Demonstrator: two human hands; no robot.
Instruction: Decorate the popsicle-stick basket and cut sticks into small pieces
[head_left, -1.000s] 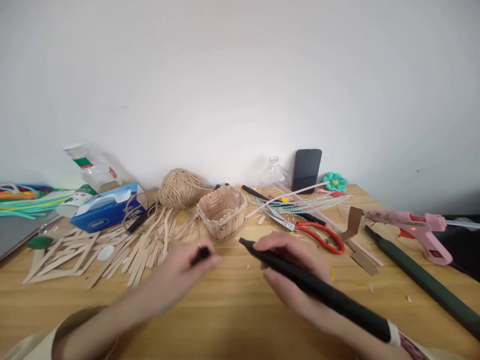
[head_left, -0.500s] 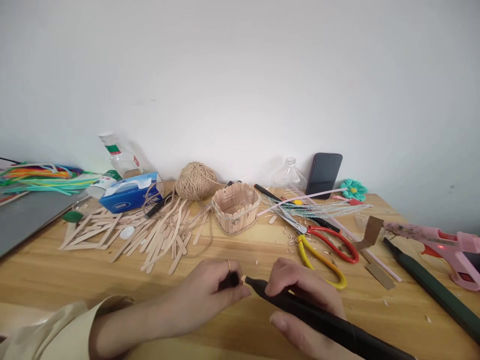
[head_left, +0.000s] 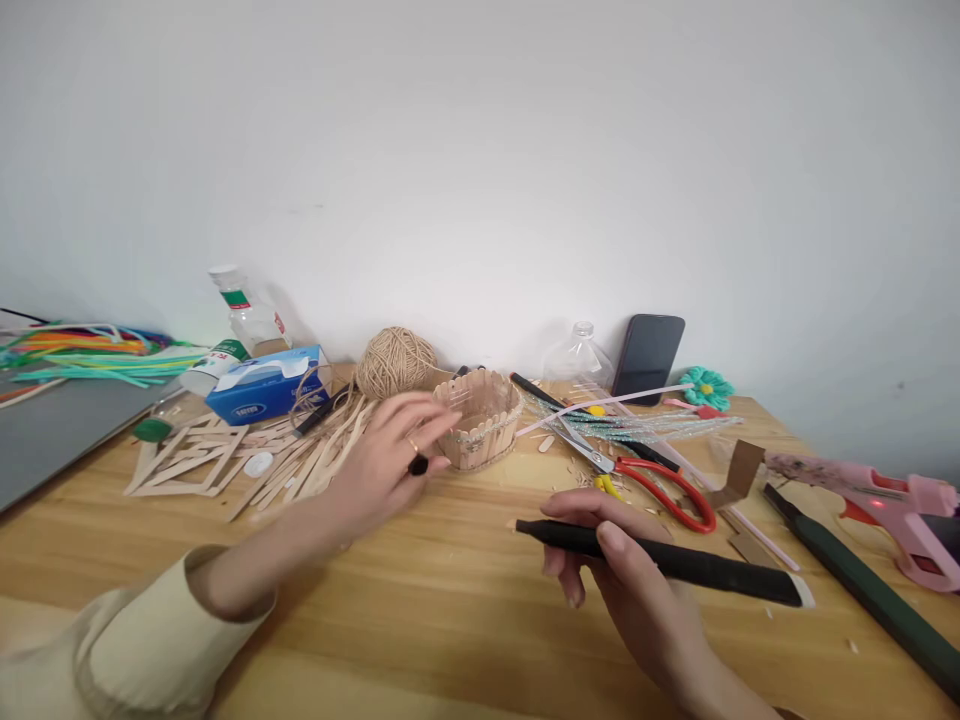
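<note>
My right hand (head_left: 630, 575) holds a black marker (head_left: 720, 574) between thumb and fingers, its uncapped tip pointing left. My left hand (head_left: 390, 455) is at the left side of a small basket (head_left: 484, 445) made of craft sticks, fingertips overlapping its wall; whether they touch it I cannot tell. Tucked in the palm of that hand is a small black cap (head_left: 418, 465). The basket has a scalloped rim and a sparkly band round it. Loose craft sticks (head_left: 202, 450) lie beyond my left forearm.
Scissors (head_left: 660, 480) with a red handle lie beyond my right hand. A pink glue gun (head_left: 892, 500) and a dark green marker (head_left: 855, 575) are at the right. A twine ball (head_left: 396, 362), blue tissue pack (head_left: 266, 385), clear bottle (head_left: 581, 355) and phone (head_left: 649, 358) stand along the wall.
My left hand has moved away from the marker tip, up and left to the basket, with the cap still in it. My right hand has turned the marker closer to level.
</note>
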